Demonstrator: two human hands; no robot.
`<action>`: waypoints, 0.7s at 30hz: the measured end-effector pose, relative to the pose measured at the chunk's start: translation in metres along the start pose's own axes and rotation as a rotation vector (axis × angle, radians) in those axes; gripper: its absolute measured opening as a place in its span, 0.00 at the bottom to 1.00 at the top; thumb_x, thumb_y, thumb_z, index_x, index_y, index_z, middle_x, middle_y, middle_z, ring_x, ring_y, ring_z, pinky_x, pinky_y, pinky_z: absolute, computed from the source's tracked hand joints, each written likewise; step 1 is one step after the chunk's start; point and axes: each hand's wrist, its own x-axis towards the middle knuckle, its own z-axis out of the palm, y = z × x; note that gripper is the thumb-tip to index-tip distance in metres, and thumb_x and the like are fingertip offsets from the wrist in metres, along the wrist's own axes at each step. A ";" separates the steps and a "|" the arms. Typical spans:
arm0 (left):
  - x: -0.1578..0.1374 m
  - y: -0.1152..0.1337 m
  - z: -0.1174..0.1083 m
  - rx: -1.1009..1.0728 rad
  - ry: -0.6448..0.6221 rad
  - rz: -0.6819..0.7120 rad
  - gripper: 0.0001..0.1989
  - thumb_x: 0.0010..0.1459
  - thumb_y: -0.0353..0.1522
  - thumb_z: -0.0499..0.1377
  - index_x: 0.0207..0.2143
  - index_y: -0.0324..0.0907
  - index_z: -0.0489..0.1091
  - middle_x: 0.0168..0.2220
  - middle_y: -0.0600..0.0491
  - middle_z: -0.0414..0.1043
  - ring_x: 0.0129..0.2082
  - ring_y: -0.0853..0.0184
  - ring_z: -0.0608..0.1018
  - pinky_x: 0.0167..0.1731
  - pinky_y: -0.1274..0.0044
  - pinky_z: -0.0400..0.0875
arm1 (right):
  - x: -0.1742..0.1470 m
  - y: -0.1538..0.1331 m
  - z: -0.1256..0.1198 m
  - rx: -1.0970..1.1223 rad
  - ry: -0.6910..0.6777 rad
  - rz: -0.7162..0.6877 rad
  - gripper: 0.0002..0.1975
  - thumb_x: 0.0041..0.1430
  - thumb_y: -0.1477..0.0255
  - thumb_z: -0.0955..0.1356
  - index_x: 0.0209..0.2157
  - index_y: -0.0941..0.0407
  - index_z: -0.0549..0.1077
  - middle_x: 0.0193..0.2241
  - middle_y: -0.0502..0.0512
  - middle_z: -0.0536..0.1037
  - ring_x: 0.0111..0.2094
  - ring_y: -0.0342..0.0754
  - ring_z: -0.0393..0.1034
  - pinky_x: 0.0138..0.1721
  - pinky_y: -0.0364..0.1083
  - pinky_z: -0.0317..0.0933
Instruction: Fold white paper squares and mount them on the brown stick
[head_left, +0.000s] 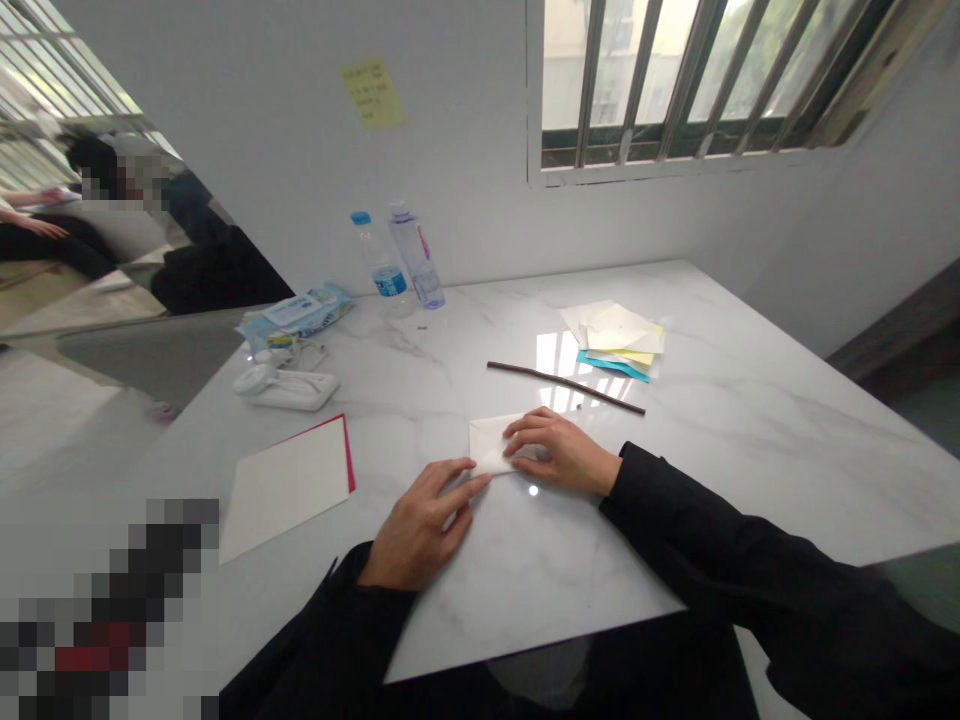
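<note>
A small white folded paper (487,440) lies flat on the marble-patterned table, a crease line running across it. My left hand (427,515) touches its near left corner with the outstretched index and middle fingertips, the thumb apart below. On the right part of the paper rests my right hand (559,450), fingers spread and lightly bent, covering that side of it. Both hands press from above rather than grasp. Just beyond them a thin dark brown stick (566,384) lies slantwise on the table.
White sheets over a red one (289,480) lie at the left. Behind them are a white device (289,388) and a wipes pack (300,312). Two plastic bottles (416,255) stand by the wall. Coloured papers (615,335) are piled at back right. Other people sit far left.
</note>
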 end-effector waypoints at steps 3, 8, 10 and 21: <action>-0.002 -0.001 0.001 0.000 -0.009 -0.005 0.24 0.67 0.23 0.57 0.62 0.49 0.73 0.57 0.46 0.75 0.57 0.56 0.78 0.56 0.58 0.80 | 0.000 0.000 0.000 -0.006 0.004 -0.006 0.04 0.66 0.73 0.74 0.42 0.51 0.82 0.50 0.55 0.84 0.51 0.51 0.76 0.59 0.56 0.67; -0.001 0.000 0.001 -0.020 -0.011 -0.038 0.24 0.68 0.24 0.56 0.63 0.49 0.72 0.57 0.46 0.75 0.57 0.56 0.77 0.57 0.58 0.79 | 0.000 -0.001 -0.001 -0.021 -0.011 -0.001 0.04 0.67 0.72 0.74 0.42 0.51 0.82 0.51 0.55 0.84 0.51 0.51 0.76 0.59 0.57 0.68; 0.001 0.000 0.001 -0.036 0.000 -0.060 0.22 0.69 0.26 0.57 0.62 0.48 0.73 0.56 0.46 0.76 0.56 0.56 0.78 0.56 0.59 0.79 | 0.000 -0.001 -0.001 -0.022 -0.010 0.002 0.04 0.66 0.72 0.74 0.42 0.51 0.82 0.51 0.55 0.84 0.52 0.52 0.76 0.59 0.57 0.68; 0.034 -0.006 0.014 -0.040 -0.035 -0.052 0.18 0.73 0.36 0.59 0.62 0.49 0.74 0.63 0.47 0.75 0.65 0.53 0.73 0.63 0.53 0.71 | -0.001 0.003 0.002 -0.023 0.006 -0.013 0.04 0.66 0.73 0.75 0.42 0.50 0.82 0.50 0.54 0.83 0.52 0.51 0.75 0.59 0.56 0.68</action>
